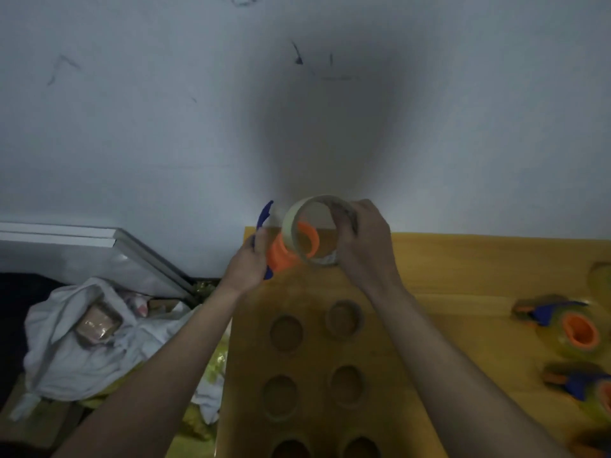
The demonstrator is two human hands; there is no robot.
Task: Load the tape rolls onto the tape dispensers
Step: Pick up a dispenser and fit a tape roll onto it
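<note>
1. The left hand (248, 263) is held up above the far edge of the yellow table (463, 259). Its fingers are curled round a blue tape dispenser (264, 217) and grip it tight.
2. The dispenser has an orange wheel (299, 244) that sticks out to the right.
3. The right hand (362, 241) is held up next to it. Its fingers and thumb curl round the rim of a clear tape roll (312, 226).
4. The roll stands on its edge, with its hole facing us. The orange wheel shows through the hole, so the roll sits partly over the wheel.
5. Both arms reach forward and come close together at the hands.
6. More tape rolls (286, 332) lie flat on the table, under the arms.
7. Two loaded dispensers (568, 322) lie at the right side of the table.
8. A white cloth (82, 342) lies on the floor at the left.
</note>
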